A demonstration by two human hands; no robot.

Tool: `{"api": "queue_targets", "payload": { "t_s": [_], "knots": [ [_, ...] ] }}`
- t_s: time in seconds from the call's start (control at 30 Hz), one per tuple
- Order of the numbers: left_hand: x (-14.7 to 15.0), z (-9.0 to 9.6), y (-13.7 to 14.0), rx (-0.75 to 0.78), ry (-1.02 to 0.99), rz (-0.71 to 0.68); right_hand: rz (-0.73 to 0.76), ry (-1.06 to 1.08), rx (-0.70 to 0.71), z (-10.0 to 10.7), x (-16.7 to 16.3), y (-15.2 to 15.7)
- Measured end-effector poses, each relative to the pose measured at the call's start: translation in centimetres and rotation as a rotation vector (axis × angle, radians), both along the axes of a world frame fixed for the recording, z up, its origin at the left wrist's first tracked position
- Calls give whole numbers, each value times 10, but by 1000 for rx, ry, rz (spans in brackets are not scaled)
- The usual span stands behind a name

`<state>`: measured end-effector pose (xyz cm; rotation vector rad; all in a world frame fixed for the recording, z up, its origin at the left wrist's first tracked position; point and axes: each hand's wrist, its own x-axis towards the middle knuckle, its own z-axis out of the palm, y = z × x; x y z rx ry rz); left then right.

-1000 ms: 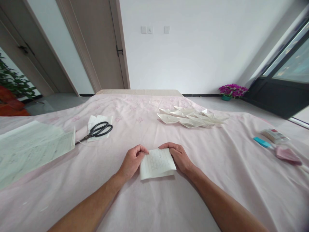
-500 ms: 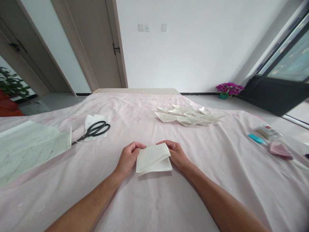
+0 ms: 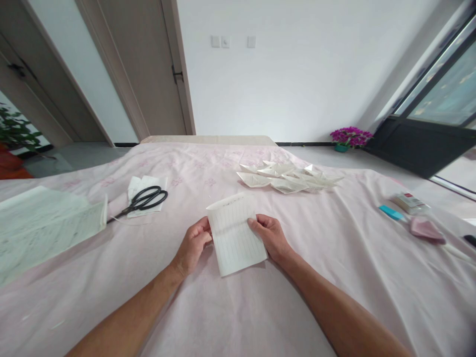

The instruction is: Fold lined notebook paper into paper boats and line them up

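A lined sheet of paper (image 3: 238,243) with a crease across its middle is held up in front of me, its top edge curling. My left hand (image 3: 194,244) pinches its left edge, some fingers hidden behind it. On the right edge, my right hand (image 3: 270,237) grips with the thumb on the front face and the other fingers behind. Beyond the sheet, several folded paper boats (image 3: 290,177) lie bunched together on the pink cloth (image 3: 238,317).
Black-handled scissors (image 3: 143,201) rest on white paper pieces (image 3: 139,184) at the left, beside larger written sheets (image 3: 48,228). On the right lie a blue item (image 3: 391,212), a wrapped packet (image 3: 411,203) and a pink cloth piece (image 3: 427,230). Purple flowers (image 3: 350,136) stand on the floor.
The paper, folded over half a second ago, is now opened out upward into a taller sheet. My right thumb has come onto its front face. The view has shifted slightly.
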<state>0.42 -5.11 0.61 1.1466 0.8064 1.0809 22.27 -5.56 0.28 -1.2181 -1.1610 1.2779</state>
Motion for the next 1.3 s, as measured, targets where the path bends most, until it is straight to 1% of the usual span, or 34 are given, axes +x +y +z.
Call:
{"api": "queue_targets", "payload": {
  "t_s": [0.07,0.23,0.4,0.47,0.5,0.57,0.6,0.7,0.73,0.8,0.93,1.07,1.2,1.3],
  "knots": [
    [-1,2,0,-31,32,-19,0,0,-2,-1,0,0],
    [0,-1,1,-63,161,45,42,30,-14,-2,1,0],
    [-2,-10,6,37,211,127,64,88,1,-3,1,1],
    [-5,-12,8,92,301,194,60,66,30,-5,1,3],
    [-7,-12,9,128,379,228,57,38,53,-6,1,4],
    [-11,-10,9,245,571,272,36,-61,112,-8,1,6],
    [-13,-8,9,329,668,270,20,-132,149,-9,2,7],
    [-18,-2,8,614,891,205,-19,-383,320,-8,4,8],
    [-19,0,8,690,947,187,-14,-476,388,-7,5,8],
    [-20,2,7,790,1036,149,27,-651,518,-5,7,7],
    [-20,2,5,902,1152,56,147,-938,678,-3,10,4],
    [-23,2,1,984,1268,-3,227,-1160,744,0,13,1],
    [-29,1,-2,1082,1343,-77,263,-1281,753,5,12,-2],
    [-31,1,-3,1118,1409,-114,324,-1300,775,9,8,-2]
  ]
}}
